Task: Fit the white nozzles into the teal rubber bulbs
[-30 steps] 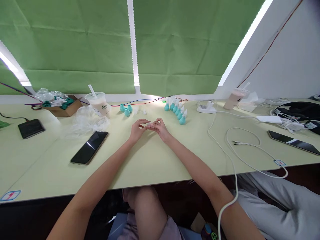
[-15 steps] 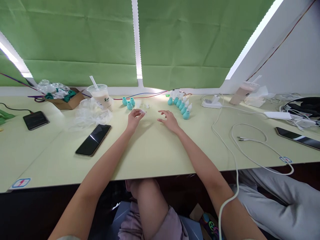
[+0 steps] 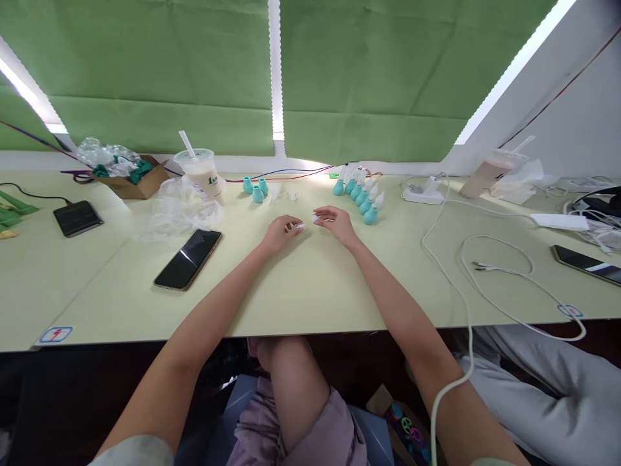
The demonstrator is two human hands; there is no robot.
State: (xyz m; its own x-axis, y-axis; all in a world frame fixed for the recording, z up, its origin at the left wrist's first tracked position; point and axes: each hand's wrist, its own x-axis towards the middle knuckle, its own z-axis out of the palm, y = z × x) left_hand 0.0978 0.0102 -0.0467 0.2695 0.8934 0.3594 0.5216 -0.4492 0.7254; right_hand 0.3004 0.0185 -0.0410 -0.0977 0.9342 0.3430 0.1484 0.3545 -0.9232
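Between the fingertips of my left hand (image 3: 280, 234) is a small clear plastic piece (image 3: 300, 225). Facing it, my right hand (image 3: 338, 224) pinches a small white piece (image 3: 315, 218), its shape mostly covered by the fingers. A narrow gap separates the two pieces. Beyond my left hand stand a few open-necked turquoise bulbs (image 3: 257, 193), with small translucent pieces (image 3: 275, 190) lying beside them. Right of my right hand runs a slanting row of several turquoise bulbs with pale pointed tips, the nearest bulb (image 3: 370, 215) close to my wrist.
A black phone (image 3: 189, 259) lies left of my forearm, near crumpled plastic film (image 3: 172, 210) and a drink cup (image 3: 201, 175). A cardboard box (image 3: 140, 184) sits farther back. To the right are a power strip (image 3: 422, 194) and a looping white cable (image 3: 449, 278). Another person's grey-clad leg (image 3: 543, 382) is at lower right.
My hands have come closer together and nearer the table's front edge. My right hand, empty before, now pinches a small white piece. The view has shifted slightly.
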